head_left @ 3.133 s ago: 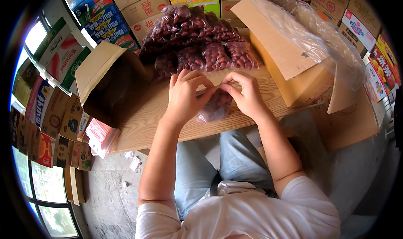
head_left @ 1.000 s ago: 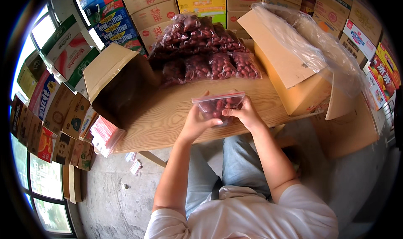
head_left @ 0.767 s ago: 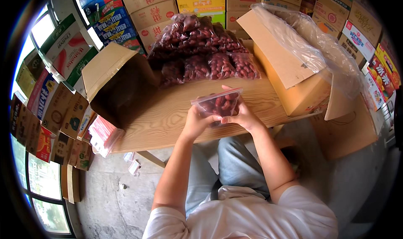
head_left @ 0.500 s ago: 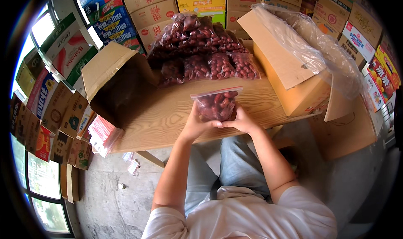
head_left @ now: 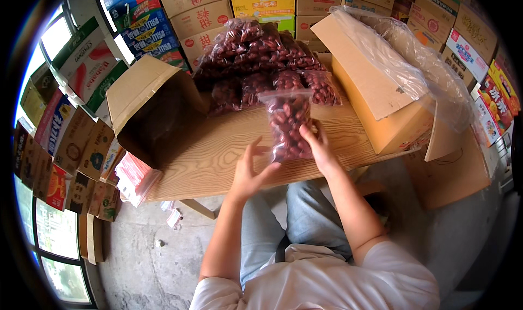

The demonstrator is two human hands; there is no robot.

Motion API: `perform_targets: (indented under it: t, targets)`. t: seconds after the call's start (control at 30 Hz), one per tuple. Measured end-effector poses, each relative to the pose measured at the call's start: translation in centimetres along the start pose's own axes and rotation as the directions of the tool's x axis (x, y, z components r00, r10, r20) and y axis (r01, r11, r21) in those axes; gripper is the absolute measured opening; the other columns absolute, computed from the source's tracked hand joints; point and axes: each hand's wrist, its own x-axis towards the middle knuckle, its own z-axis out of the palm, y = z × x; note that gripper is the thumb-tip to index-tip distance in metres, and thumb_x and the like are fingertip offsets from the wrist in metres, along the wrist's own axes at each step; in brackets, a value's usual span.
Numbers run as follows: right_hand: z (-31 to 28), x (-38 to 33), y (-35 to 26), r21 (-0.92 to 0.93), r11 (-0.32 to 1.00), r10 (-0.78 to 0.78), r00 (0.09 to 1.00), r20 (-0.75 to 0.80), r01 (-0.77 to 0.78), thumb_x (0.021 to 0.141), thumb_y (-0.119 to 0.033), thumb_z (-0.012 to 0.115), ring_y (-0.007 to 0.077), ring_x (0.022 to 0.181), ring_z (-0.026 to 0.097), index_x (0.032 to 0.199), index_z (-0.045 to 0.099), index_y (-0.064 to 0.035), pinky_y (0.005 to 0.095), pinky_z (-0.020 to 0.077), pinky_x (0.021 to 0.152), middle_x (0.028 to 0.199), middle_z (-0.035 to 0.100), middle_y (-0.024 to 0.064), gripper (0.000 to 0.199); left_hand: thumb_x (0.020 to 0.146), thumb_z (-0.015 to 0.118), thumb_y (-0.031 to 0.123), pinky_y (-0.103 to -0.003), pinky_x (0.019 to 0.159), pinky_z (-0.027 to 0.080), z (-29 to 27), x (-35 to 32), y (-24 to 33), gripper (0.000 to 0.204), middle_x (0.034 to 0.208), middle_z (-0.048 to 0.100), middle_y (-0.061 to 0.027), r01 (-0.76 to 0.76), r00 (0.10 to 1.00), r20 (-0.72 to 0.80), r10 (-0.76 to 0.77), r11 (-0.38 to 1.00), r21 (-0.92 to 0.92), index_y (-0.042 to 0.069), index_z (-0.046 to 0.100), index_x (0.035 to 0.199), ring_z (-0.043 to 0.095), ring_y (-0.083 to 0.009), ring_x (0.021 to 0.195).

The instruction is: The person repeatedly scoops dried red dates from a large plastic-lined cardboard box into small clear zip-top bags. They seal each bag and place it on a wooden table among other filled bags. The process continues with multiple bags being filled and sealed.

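Observation:
A clear zip bag of dark red dates (head_left: 289, 126) stands upright over the near middle of the wooden table (head_left: 218, 146), its flat top edge facing away from me. My right hand (head_left: 319, 146) grips the bag along its lower right side, thumb on the front and fingers partly hidden behind. Just left of the bag, my left hand (head_left: 249, 171) has its thumb and fingers spread, with nothing in it. Behind stands a heap of similar filled bags (head_left: 256, 51), with a row of them along its front.
An open cardboard box (head_left: 147, 103) lies on its side at the table's left. A large carton (head_left: 376, 70) with a plastic liner stands at the right. Flat empty zip bags (head_left: 135, 176) hang over the left table edge. Stacked cartons (head_left: 199, 16) line the back.
The bag has gone from lying tilted between both hands to upright. My left hand has let go and moved slightly left; my right hand keeps its hold.

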Motion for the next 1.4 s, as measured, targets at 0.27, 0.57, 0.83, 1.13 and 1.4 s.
perform_targets:
  t: [0.27,0.57,0.83,1.13,1.4]
  targets:
    - [-3.0,10.5,-5.2,-0.315,0.911,-0.328,0.930,-0.166,0.265,0.090,-0.046,0.059,0.0121,0.096,0.057,0.123,0.054,-0.0002,0.0266,0.0455,0.086,0.113,0.061,0.0069,0.057,0.081,0.066,0.018,-0.041,0.090,0.040,-4.4,-1.6,-3.9,0.031,0.106,0.061,-0.0073,0.016,0.970,-0.211,0.121,0.835,0.551,0.008,0.060,0.109,0.053,-0.0298,0.099]
    - [-7.7,21.9,-3.4,-0.750,0.660,-0.354,0.900,-0.254,0.048,0.082,-0.051,0.063,0.0340,0.117,0.054,0.124,0.053,0.0039,0.0381,0.0413,0.098,0.121,0.057,0.0257,0.070,0.081,0.064,0.022,-0.042,0.087,0.040,-4.1,-1.3,-4.8,0.024,0.100,0.059,-0.0090,0.107,0.969,-0.246,0.036,0.833,0.542,0.008,0.060,0.101,0.052,-0.0313,0.097]
    - [-8.2,20.9,-2.1,-0.715,0.638,-0.490,0.867,-0.090,0.286,0.080,-0.048,0.067,0.0323,0.116,0.055,0.128,0.052,0.0000,0.0378,0.0423,0.097,0.122,0.058,0.0231,0.069,0.081,0.064,0.020,-0.043,0.087,0.040,-4.0,-1.1,-4.8,0.022,0.098,0.059,-0.0107,0.136,0.960,-0.279,0.030,0.820,0.556,0.007,0.060,0.097,0.052,-0.0329,0.095]
    - [-5.2,16.8,-2.4,-0.961,0.224,-0.773,0.630,-0.073,0.164,0.085,-0.054,0.057,0.0362,0.119,0.042,0.132,0.049,-0.0093,0.0470,0.0346,0.100,0.128,0.043,0.0193,0.065,0.080,0.064,0.016,-0.044,0.084,0.042,-4.0,-1.5,-4.5,0.021,0.103,0.059,-0.0121,0.113,0.952,-0.293,0.087,0.792,0.600,0.006,0.060,0.097,0.051,-0.0349,0.093]
    - [1.6,2.6,3.4,-0.827,0.171,-0.714,0.646,0.271,0.536,0.083,-0.023,0.065,0.0352,0.112,0.043,0.124,0.048,-0.0051,0.0465,0.0330,0.097,0.121,0.046,0.0172,0.048,0.078,0.062,0.012,-0.043,0.093,0.038,-3.9,-1.7,-3.9,0.031,0.113,0.055,-0.0131,0.118,0.907,-0.391,0.158,0.795,0.596,0.005,0.057,0.108,0.048,-0.0347,0.103]
